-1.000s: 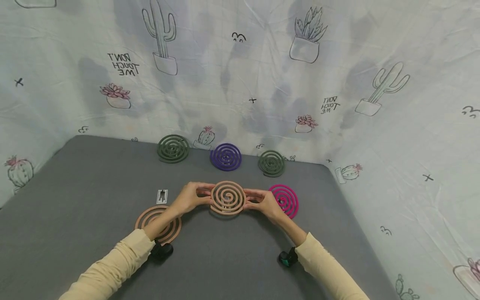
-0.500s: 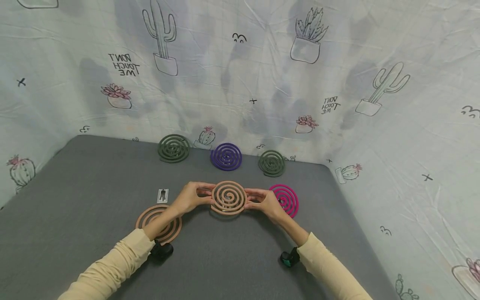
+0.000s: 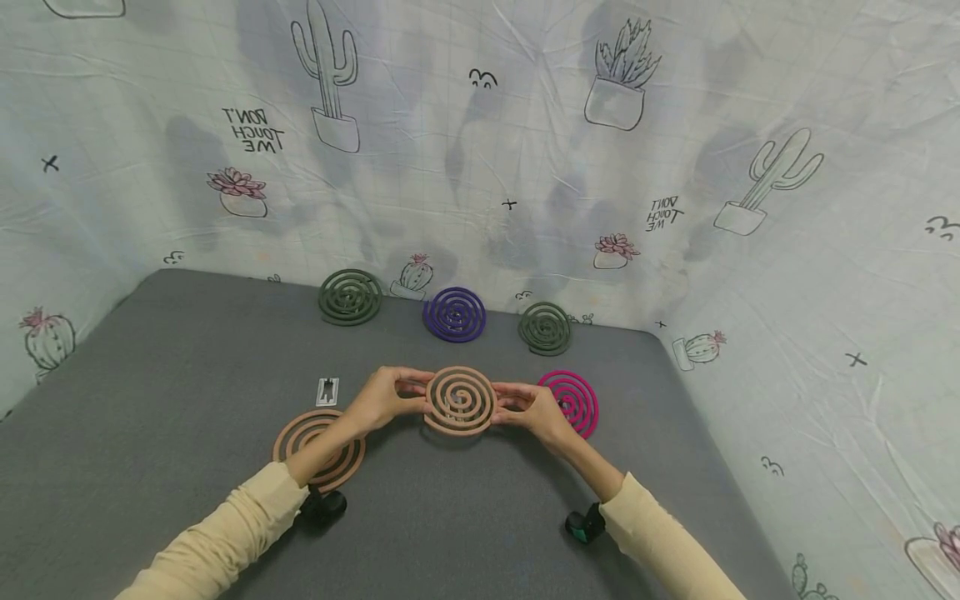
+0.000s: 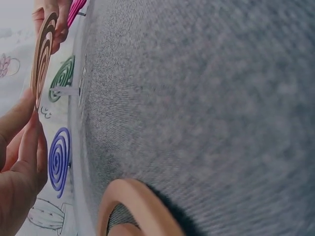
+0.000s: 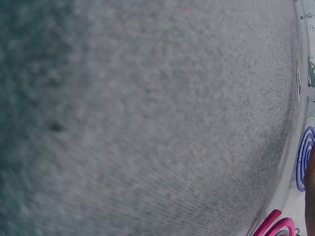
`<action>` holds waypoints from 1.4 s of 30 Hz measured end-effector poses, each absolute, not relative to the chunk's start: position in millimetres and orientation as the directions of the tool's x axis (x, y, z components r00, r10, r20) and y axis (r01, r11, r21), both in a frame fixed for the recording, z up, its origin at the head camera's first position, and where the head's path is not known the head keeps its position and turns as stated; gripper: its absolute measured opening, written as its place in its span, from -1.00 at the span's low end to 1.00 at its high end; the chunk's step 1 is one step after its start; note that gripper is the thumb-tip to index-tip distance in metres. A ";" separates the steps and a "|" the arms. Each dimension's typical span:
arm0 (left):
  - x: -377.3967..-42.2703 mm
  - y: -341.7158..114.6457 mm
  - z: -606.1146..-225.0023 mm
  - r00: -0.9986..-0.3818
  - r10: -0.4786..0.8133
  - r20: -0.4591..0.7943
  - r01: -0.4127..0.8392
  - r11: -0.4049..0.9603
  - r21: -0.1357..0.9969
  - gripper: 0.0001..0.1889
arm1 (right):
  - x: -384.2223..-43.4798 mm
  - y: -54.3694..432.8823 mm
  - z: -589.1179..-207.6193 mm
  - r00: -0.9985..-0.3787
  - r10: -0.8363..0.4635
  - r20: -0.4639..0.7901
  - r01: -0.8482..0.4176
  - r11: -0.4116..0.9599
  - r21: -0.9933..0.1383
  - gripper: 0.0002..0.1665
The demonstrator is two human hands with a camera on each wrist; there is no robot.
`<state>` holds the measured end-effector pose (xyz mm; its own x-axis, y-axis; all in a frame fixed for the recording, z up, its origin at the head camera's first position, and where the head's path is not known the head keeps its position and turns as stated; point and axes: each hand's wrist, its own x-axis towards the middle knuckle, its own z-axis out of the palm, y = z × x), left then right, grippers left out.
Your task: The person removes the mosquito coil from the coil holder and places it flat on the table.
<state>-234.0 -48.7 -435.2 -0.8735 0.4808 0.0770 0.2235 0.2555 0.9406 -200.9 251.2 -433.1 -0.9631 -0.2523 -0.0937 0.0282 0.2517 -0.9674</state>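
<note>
A tan mosquito coil point(image 3: 461, 400) is held up over the grey table, seen face-on in the head view and nearly edge-on in the left wrist view. My left hand point(image 3: 381, 398) pinches its left rim between thumb and fingers. On the opposite rim, my right hand point(image 3: 534, 410) grips it the same way. Shiny metal shows through the gaps near the coil's centre. Beneath my left forearm lies a second tan coil point(image 3: 281, 442), partly covered. The right wrist view catches only a sliver of the right hand point(image 5: 310, 187).
Along the back edge are a dark green coil point(image 3: 330, 313), a purple coil point(image 3: 429, 315) and another green coil point(image 3: 527, 329). A pink coil point(image 3: 591, 404) sits just beyond the right hand. A flat metal stand point(image 3: 321, 393) lies left of the left hand. Printed cloth point(image 3: 465, 150) walls the table.
Both hands keep their hold on the tan coil, which has come very slightly toward the person. The head view has shifted a little. The other coils stay put.
</note>
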 end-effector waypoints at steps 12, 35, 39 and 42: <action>-228.7 -50.5 -437.8 -0.868 0.488 0.089 0.245 0.265 0.933 -0.48 | -195.6 250.5 -432.4 -0.962 -0.257 -0.098 0.034 0.242 -0.970 -0.31; -216.0 -51.1 -434.0 -0.863 0.496 0.095 0.244 0.243 0.939 -0.48 | -184.9 252.3 -434.9 -0.956 -0.280 -0.085 0.026 0.208 -0.978 -0.32; -215.2 -50.5 -436.0 -0.865 0.493 0.097 0.241 0.237 0.941 -0.48 | -183.6 252.1 -435.1 -0.954 -0.287 -0.088 0.029 0.205 -0.978 -0.31; -213.7 -50.3 -436.3 -0.866 0.490 0.097 0.239 0.236 0.942 -0.48 | -182.2 252.3 -435.4 -0.952 -0.293 -0.092 0.032 0.202 -0.979 -0.30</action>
